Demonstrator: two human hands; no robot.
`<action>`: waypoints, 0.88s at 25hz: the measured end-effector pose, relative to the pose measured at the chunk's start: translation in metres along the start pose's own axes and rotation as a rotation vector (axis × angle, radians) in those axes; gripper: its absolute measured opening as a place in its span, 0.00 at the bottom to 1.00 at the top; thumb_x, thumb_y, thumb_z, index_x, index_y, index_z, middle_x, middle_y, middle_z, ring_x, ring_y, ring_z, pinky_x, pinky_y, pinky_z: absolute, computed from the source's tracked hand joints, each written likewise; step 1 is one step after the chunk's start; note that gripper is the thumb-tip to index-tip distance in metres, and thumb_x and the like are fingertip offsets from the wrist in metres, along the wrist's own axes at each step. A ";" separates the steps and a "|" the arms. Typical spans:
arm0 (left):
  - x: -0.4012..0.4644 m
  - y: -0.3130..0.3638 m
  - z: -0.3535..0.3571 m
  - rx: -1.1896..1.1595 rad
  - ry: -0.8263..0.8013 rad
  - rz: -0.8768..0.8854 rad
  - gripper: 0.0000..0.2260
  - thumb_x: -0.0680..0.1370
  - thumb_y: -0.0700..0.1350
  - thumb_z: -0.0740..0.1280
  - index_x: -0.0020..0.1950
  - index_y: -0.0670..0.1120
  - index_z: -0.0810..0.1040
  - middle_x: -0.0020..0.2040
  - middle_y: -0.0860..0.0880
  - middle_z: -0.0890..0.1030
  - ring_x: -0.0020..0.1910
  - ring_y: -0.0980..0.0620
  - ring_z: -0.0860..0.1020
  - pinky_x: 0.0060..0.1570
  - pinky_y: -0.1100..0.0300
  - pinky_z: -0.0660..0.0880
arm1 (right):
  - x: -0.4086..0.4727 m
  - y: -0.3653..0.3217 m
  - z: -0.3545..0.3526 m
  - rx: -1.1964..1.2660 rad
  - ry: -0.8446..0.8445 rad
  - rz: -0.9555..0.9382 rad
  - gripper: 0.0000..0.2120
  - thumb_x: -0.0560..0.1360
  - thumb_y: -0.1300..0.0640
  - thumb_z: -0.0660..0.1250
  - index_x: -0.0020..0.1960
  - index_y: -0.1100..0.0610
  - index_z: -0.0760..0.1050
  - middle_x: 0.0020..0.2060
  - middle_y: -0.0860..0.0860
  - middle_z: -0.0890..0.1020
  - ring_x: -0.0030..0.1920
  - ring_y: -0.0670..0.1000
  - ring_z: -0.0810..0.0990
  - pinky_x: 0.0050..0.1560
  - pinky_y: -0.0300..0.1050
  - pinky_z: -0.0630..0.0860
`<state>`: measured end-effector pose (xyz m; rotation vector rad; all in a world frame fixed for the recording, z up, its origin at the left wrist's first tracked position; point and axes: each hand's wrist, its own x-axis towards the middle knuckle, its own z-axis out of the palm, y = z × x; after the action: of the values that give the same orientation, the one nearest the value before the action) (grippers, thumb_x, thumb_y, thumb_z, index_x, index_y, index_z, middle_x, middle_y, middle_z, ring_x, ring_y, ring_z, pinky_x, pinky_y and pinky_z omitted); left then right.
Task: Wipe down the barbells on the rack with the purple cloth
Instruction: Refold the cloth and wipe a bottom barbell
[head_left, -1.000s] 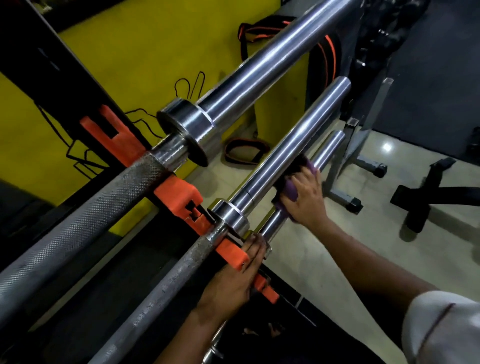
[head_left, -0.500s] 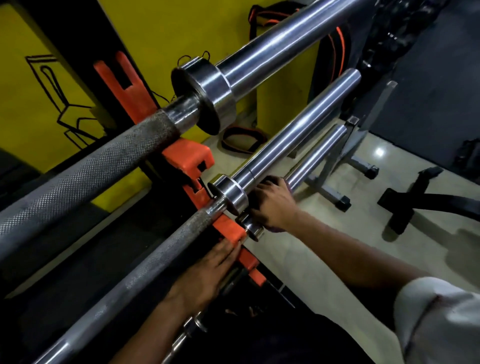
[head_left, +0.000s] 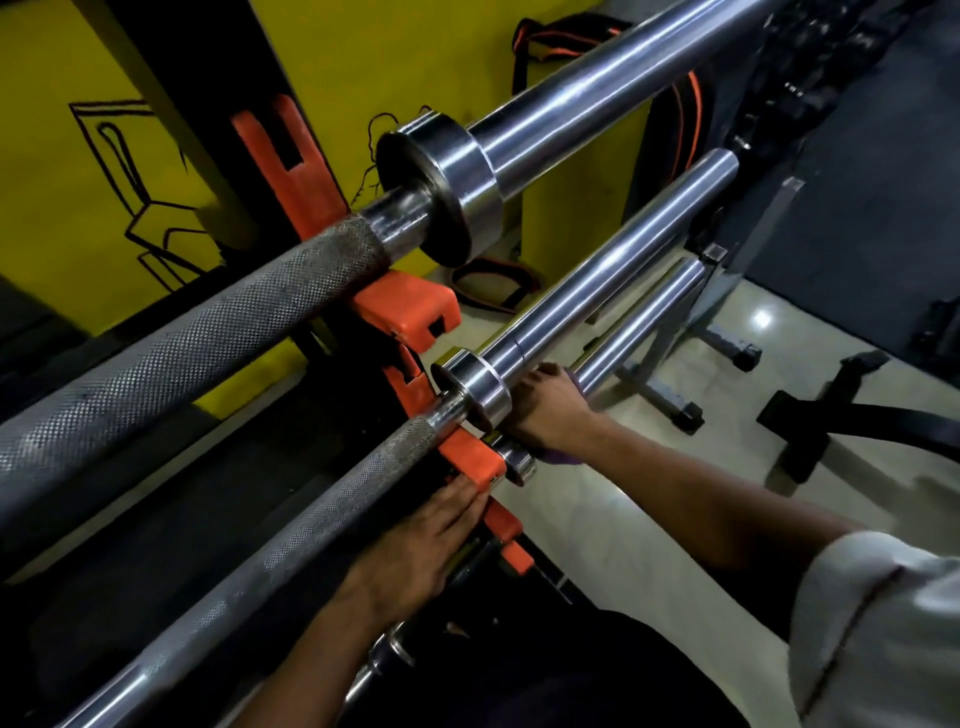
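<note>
While the right hand (head_left: 550, 410) is wrapped around the sleeve of the lowest, thinnest chrome barbell (head_left: 639, 332), just outboard of its small collar, slivers of the purple cloth (head_left: 563, 458) show under the palm and past the fingertips, so the cloth sits between hand and steel. The left hand (head_left: 421, 540) lies flat with straight, relaxed fingers, holding nothing and resting against the orange plastic cradle (head_left: 470, 460) of the black steel rack (head_left: 171, 104). Three bars sit in the rack: a thick top barbell with knurled grey grip and wide chrome collar (head_left: 441, 187), a middle barbell with a smaller chrome collar (head_left: 475, 387), and the one in hand. How much is finished cannot be read from the metal; every sleeve shines alike and no streaks or damp patches show. My judgement is that the task is in mid-course, with the lowest sleeve being wiped near its inner end. The knurled shafts, and probably the far ends out of view, look like work still to come.
</note>
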<state>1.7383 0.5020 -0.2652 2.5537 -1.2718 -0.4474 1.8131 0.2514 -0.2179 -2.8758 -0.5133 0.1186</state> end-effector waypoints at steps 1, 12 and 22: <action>0.000 -0.001 0.000 0.005 -0.003 0.009 0.42 0.72 0.32 0.61 0.82 0.47 0.46 0.82 0.53 0.39 0.80 0.55 0.38 0.78 0.58 0.45 | -0.006 0.007 0.014 -0.005 0.091 0.016 0.12 0.77 0.49 0.69 0.57 0.54 0.79 0.52 0.51 0.82 0.60 0.55 0.79 0.68 0.56 0.67; 0.001 -0.003 0.006 0.051 -0.029 -0.015 0.43 0.71 0.34 0.62 0.82 0.47 0.45 0.82 0.50 0.42 0.81 0.52 0.42 0.79 0.56 0.50 | -0.002 0.007 -0.013 0.081 -0.172 0.060 0.19 0.82 0.43 0.54 0.64 0.53 0.74 0.57 0.51 0.81 0.57 0.50 0.79 0.64 0.48 0.73; 0.002 -0.001 0.001 0.014 -0.002 -0.021 0.44 0.72 0.31 0.63 0.82 0.49 0.45 0.81 0.56 0.36 0.79 0.58 0.36 0.77 0.63 0.43 | -0.012 -0.005 0.006 0.061 0.191 -0.057 0.16 0.78 0.49 0.61 0.53 0.59 0.82 0.49 0.53 0.84 0.56 0.53 0.82 0.65 0.52 0.75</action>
<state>1.7392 0.5011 -0.2664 2.5808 -1.2541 -0.4470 1.7992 0.2532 -0.2220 -2.7729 -0.5437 -0.1452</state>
